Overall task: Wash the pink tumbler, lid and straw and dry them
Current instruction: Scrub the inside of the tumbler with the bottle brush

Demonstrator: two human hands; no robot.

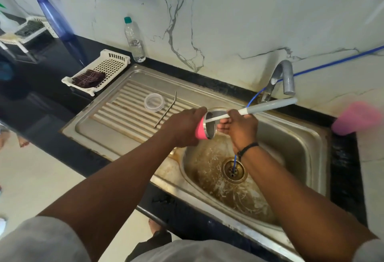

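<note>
My left hand [184,126] grips the pink tumbler [200,130], tilted on its side over the sink basin [301,143], its steel mouth facing right. My right hand [241,126] holds a long brush with a grey handle [268,106]; its white shaft runs into the tumbler's mouth. The clear round lid [154,102] lies flat on the ribbed drainboard [124,114]. The bent metal straw [166,110] lies just right of the lid.
A grey tap [284,76] stands behind the basin, and a thin blue hose [332,63] runs down into the drain [234,170]. A white basket [99,70] with a dark cloth [89,78], a clear water bottle [134,40], a blue bottle [56,20] and a pink cup [356,118] stand around.
</note>
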